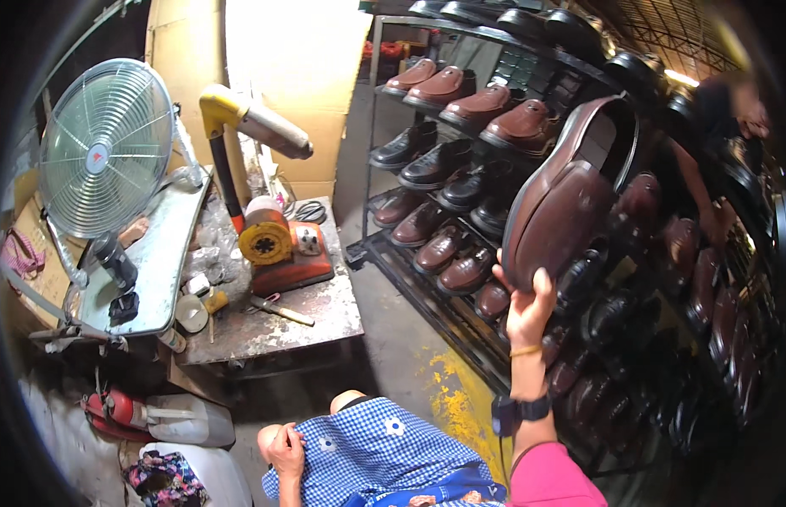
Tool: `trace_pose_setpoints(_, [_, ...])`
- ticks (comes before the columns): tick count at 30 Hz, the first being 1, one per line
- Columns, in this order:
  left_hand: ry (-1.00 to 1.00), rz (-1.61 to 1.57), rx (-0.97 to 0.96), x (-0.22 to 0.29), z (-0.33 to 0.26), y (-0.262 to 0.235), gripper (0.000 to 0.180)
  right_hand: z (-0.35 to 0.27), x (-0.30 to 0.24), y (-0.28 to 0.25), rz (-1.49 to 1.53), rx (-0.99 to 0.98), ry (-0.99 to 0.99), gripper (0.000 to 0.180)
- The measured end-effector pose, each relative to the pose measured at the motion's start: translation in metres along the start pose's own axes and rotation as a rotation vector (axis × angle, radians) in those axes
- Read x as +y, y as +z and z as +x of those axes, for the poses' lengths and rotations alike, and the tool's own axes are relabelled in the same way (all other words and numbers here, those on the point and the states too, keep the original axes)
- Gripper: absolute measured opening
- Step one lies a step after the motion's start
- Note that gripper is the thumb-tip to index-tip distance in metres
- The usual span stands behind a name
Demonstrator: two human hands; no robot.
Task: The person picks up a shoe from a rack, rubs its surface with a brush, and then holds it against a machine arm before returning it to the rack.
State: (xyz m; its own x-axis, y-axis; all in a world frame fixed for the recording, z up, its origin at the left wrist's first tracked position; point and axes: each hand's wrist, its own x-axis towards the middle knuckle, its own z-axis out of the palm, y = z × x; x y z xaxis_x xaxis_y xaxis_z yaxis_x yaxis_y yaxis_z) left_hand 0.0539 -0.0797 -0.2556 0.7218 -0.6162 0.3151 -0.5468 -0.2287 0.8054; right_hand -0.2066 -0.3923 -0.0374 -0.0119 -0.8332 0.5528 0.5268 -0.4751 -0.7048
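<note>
Two hands show here, and only the right hand (528, 308) carries anything: it is raised from the lower edge, its fingers (543, 289) curled around the toe end of a brown leather shoe (562, 203), which stands tilted, toe down in the grip and heel up. Thumb and fingertips press the toe from below, so nearly all of the shoe rises above and to the right of the fingers, its opening well away from them at the top. Just beyond the fingers, on their far side, stands a dark metal rack (393, 253) with rows of brown and black shoes; the nearest pairs lie a little to the left of the fingertips. The left hand (285, 448) rests low on a blue checked cloth (384, 448) over the lap, fingers bent loosely on the fabric and holding nothing. Well to the left of both hands stands a worn workbench (275, 325) with an orange machine (279, 245) and a round wire fan (106, 148).
</note>
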Motion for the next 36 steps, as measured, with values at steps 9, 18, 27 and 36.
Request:
trace_pose_setpoints(9, [0.023, 0.141, -0.069, -0.014, 0.007, 0.002, 0.017, -0.055, 0.052, 0.068, 0.086, -0.071, 0.231, 0.071])
trace_pose_setpoints(18, [0.0, 0.147, -0.044, -0.014, 0.014, 0.005, 0.014, -0.035, 0.185, 0.113, 0.246, 0.193, 0.787, 0.032])
trace_pose_setpoints(27, [-0.017, 0.08, -0.017, -0.016, 0.029, 0.011, 0.008, 0.023, 0.255, 0.171, 0.199, 0.277, 0.838, 0.04])
trace_pose_setpoints(36, [-0.016, 0.09, -0.048, -0.018, 0.037, 0.019, 0.008, 0.065, 0.289, 0.224, 0.362, 0.241, 0.88, 0.038])
